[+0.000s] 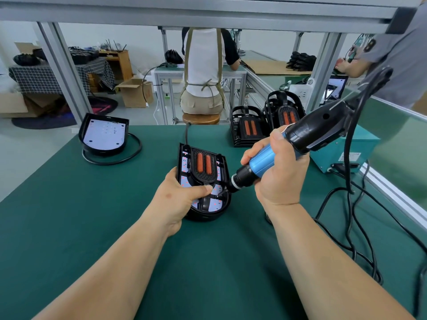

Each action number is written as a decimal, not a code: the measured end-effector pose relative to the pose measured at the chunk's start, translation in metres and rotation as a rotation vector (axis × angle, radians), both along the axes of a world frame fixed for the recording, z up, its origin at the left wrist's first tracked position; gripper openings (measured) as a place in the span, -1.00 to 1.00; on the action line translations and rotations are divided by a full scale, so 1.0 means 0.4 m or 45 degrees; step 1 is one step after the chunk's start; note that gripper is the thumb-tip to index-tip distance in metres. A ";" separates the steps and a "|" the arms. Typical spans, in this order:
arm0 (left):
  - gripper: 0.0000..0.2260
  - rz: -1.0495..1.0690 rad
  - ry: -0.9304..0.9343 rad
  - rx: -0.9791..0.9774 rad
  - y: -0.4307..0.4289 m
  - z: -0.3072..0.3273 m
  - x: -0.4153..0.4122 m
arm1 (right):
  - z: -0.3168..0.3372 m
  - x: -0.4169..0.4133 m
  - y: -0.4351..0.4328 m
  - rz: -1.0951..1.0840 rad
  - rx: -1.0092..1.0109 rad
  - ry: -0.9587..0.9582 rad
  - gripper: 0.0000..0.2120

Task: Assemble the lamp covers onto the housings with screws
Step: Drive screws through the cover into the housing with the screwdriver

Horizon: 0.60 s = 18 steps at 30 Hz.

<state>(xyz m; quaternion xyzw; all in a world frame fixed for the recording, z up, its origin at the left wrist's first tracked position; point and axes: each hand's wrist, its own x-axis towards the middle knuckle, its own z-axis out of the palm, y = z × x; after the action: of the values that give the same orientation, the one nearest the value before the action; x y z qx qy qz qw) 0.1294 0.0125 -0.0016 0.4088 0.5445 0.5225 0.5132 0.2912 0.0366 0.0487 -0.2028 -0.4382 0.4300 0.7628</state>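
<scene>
- Currently, the left hand grips the near edge of the lamp housing at frame centre, thumb pressed on the lamp cover, presumably to hold cover and housing aligned against driving torque.
- The right hand is closed around the blue barrel of the electric screwdriver; its bit angles down-left to a point at the cover's lower right edge, apparently a screw seat.
- Housing: rigid black plastic, D-shaped, resting tilted on the matte green tabletop.
- Cover: ribbed black frame with two orange oblong inserts.
- An uncovered housing lies at centre left; stacked covers wait at upper right.
</scene>
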 end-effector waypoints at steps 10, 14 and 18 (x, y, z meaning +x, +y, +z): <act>-0.62 -0.024 -0.017 -0.057 -0.011 0.011 -0.002 | -0.025 0.029 0.026 -0.038 -0.270 0.318 -0.78; -0.61 -0.009 -0.022 -0.057 -0.016 0.012 -0.001 | -0.033 0.054 0.040 -0.108 -0.396 0.507 -0.77; -0.49 -0.001 0.070 -0.057 -0.026 0.011 -0.006 | -0.036 0.114 0.065 -0.132 -0.547 0.757 -0.69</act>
<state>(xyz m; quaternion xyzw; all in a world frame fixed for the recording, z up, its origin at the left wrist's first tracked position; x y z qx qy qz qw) 0.1270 0.0020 0.0028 0.4116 0.5697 0.4985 0.5074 0.3366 0.0625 0.0343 -0.2464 -0.0864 0.5131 0.8177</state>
